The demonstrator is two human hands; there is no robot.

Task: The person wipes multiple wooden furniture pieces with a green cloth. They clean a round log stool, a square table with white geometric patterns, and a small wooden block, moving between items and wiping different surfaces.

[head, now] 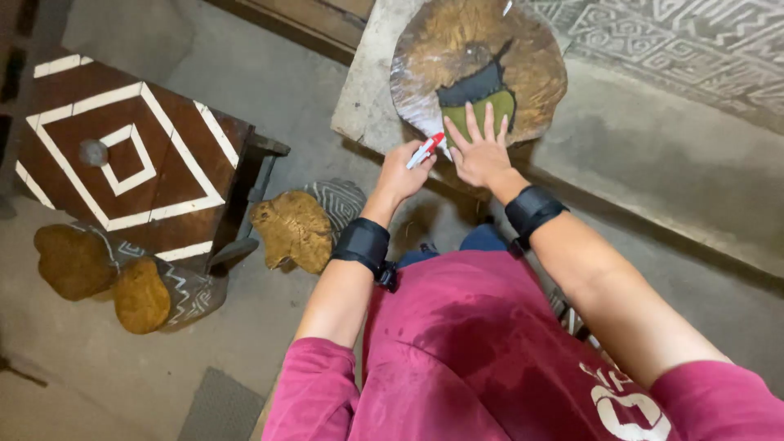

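A round slab of wood (490, 49) with a rough brown face rests on the edge of a stone slab (363, 106). A dark patch and a green patch (482, 110) lie on its lower middle. My right hand (482, 151) lies flat with fingers spread on the green patch. Just left of it, my left hand (402, 171) grips a red and white cutter knife (426, 149), its tip pointing at the wood's lower rim. Both wrists wear black bands.
A dark brown stool (131, 155) with white diamond lines stands at the left, a small grey stone (93, 152) on top. Carved wooden pieces (294, 229) with white patterns lie on the concrete floor by it. A patterned grey surface (678, 41) fills the upper right.
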